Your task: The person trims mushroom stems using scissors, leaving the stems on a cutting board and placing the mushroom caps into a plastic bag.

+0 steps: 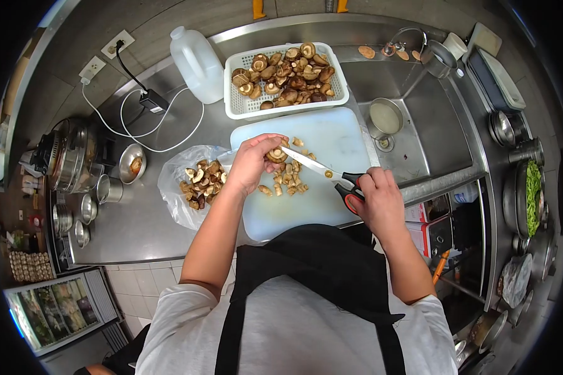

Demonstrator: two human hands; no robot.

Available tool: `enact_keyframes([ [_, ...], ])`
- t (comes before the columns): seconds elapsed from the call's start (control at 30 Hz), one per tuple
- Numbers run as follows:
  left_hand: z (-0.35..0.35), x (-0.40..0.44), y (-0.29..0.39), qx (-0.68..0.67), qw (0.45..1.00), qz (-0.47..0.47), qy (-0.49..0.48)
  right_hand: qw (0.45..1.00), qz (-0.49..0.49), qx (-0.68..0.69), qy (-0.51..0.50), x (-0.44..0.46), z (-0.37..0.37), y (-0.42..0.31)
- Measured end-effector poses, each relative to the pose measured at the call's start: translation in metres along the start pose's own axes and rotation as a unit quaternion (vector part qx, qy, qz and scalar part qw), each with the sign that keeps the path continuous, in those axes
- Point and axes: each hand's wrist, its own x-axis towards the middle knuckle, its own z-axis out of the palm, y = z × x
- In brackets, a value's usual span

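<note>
Between the fingers of my left hand (pixel 256 164) is a shiitake mushroom (pixel 276 154), its pale underside showing. My right hand (pixel 380 199) grips the black and orange handles of a pair of scissors (pixel 309 164). The scissor blades reach left to the mushroom; whether they are parted at the tip I cannot tell. Cut mushroom stems (pixel 288 178) lie on the white cutting board (pixel 338 134) below the blades. Left of my left forearm, a clear plastic bag (pixel 175 178) holds mushroom caps (pixel 201 181). A white basket (pixel 231 100) behind the board is heaped with whole shiitakes (pixel 291 72).
A plastic jug (pixel 194 65) stands left of the basket, near a white cable (pixel 122 122) and a black adapter (pixel 154 100). Metal bowls (pixel 132 164) sit at the left. On the right is a steel sink (pixel 435 131) with a pot (pixel 385 119) in it.
</note>
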Motion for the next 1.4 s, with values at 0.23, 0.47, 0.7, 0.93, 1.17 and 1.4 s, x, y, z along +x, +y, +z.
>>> enact_keyframes([
  [0.23,-0.007,0.003,-0.017,-0.173,0.983,-0.025,0.055,0.998,-0.008,0.061,0.01,-0.008,0.009,0.001],
  [0.47,0.003,-0.003,-0.036,-0.2,0.976,-0.002,0.084,0.989,-0.015,0.149,0.015,-0.007,0.051,0.01],
  [0.7,-0.023,0.01,-0.086,0.237,0.871,0.404,0.147,0.974,-0.165,0.141,0.07,0.009,0.087,0.016],
  [0.93,-0.014,-0.044,-0.068,-0.13,0.969,0.094,0.189,0.958,-0.209,0.197,0.004,0.068,0.215,0.111],
  [1.17,-0.022,-0.06,-0.072,-0.141,0.957,0.135,0.214,0.939,-0.175,0.234,-0.181,0.137,0.238,0.127],
  [1.4,-0.036,-0.05,-0.095,-0.093,0.972,0.173,0.132,0.764,0.133,0.546,-0.318,0.01,0.084,-0.027],
])
